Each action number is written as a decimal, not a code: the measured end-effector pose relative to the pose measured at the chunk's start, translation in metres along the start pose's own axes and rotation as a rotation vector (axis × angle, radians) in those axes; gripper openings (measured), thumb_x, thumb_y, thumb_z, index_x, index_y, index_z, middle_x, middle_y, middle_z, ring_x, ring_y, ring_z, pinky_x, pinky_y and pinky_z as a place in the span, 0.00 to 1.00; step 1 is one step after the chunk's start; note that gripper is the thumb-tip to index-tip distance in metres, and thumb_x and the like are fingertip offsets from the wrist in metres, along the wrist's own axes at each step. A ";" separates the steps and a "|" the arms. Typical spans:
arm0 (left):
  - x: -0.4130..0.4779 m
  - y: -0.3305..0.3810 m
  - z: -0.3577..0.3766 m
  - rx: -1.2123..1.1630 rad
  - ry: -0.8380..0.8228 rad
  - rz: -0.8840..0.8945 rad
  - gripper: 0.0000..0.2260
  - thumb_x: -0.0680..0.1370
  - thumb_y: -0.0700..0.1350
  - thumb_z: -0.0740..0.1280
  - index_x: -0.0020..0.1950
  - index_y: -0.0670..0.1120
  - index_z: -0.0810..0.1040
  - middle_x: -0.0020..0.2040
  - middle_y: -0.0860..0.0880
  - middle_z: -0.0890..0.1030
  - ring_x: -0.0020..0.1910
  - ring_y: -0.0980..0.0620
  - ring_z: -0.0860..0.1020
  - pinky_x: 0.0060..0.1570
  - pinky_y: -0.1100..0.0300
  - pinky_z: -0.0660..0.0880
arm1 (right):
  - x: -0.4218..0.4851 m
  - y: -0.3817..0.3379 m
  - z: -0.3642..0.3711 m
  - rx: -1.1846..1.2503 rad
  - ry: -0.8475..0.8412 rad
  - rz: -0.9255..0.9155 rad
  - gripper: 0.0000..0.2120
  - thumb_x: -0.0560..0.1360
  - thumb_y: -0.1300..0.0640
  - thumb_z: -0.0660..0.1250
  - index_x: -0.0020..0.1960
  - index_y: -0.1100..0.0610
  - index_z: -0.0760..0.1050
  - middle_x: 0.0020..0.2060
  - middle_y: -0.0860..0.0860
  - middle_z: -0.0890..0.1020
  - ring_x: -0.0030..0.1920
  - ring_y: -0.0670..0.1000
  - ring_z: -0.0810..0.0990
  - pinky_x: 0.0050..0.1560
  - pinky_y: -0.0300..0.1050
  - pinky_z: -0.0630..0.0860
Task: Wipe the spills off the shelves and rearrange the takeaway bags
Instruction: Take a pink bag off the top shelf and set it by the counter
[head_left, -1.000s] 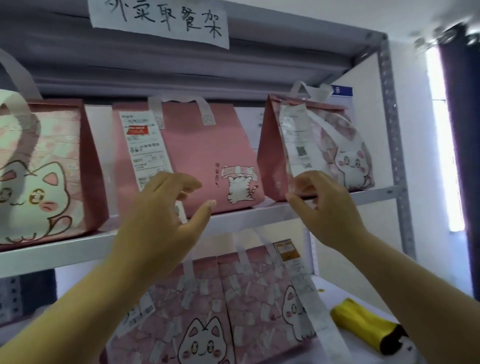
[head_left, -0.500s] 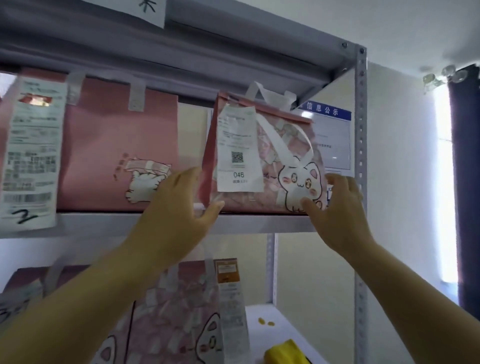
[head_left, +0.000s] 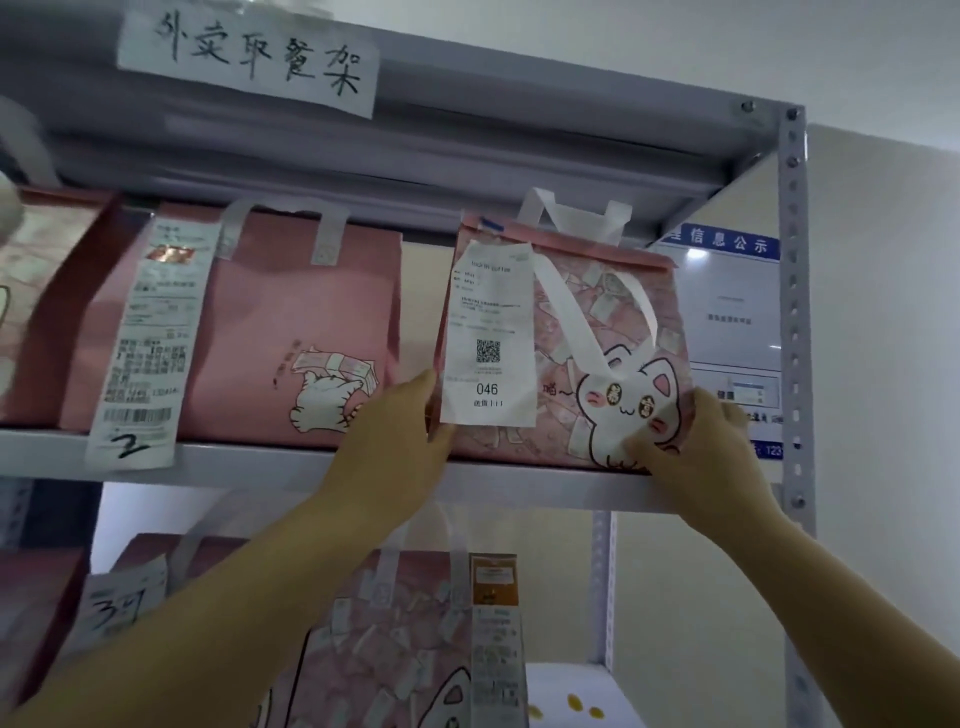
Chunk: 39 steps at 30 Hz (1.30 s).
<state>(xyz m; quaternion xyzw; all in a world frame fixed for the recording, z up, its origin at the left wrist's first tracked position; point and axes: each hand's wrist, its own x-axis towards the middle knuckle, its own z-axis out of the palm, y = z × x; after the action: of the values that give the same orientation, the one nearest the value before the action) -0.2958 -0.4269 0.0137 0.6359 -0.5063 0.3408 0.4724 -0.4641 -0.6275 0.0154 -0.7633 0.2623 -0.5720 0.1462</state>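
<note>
A pink cat-print takeaway bag (head_left: 587, 312) with a white receipt numbered 046 stands at the right end of the upper shelf (head_left: 260, 465). My left hand (head_left: 395, 441) presses its lower left corner and my right hand (head_left: 696, 447) grips its lower right corner. Left of it stands a plain pink takeaway bag (head_left: 291, 322) with a long receipt marked 2. A third bag (head_left: 47, 291) shows at the far left edge. More cat-print bags (head_left: 395, 634) stand on the lower shelf.
The metal rack's right upright (head_left: 792, 312) stands just beside the held bag. A blue-headed notice (head_left: 727, 322) hangs on the wall behind. A handwritten paper label (head_left: 249, 57) is stuck on the top beam. Small yellow spots (head_left: 576, 704) lie on the white bottom surface.
Both hands went from the middle of the shelf to the right-hand bag and closed on its lower corners. The bag now faces front, squarer to the shelf edge.
</note>
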 end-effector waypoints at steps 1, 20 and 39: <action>0.000 -0.001 0.000 -0.006 0.012 -0.002 0.09 0.77 0.45 0.65 0.57 0.48 0.76 0.48 0.51 0.81 0.45 0.51 0.78 0.47 0.52 0.77 | -0.001 0.000 0.000 0.010 -0.002 -0.004 0.29 0.68 0.53 0.73 0.64 0.56 0.63 0.55 0.51 0.64 0.52 0.53 0.67 0.50 0.50 0.70; -0.017 0.005 -0.019 0.033 0.053 0.012 0.16 0.72 0.45 0.72 0.58 0.45 0.75 0.47 0.50 0.76 0.46 0.48 0.76 0.49 0.50 0.76 | -0.017 -0.010 -0.011 -0.052 0.084 -0.048 0.30 0.70 0.51 0.71 0.68 0.57 0.63 0.62 0.55 0.67 0.61 0.58 0.70 0.58 0.55 0.71; -0.143 -0.049 -0.075 -0.072 -0.280 -0.032 0.12 0.71 0.55 0.68 0.50 0.52 0.77 0.43 0.59 0.76 0.43 0.62 0.75 0.41 0.68 0.72 | -0.179 -0.057 0.037 0.088 -0.026 -0.116 0.08 0.72 0.53 0.69 0.48 0.48 0.72 0.42 0.39 0.76 0.44 0.41 0.77 0.38 0.27 0.70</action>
<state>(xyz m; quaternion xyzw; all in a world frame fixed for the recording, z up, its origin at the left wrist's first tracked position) -0.2818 -0.3079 -0.1047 0.6678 -0.5689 0.2226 0.4253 -0.4534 -0.4815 -0.1087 -0.7774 0.1904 -0.5806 0.1493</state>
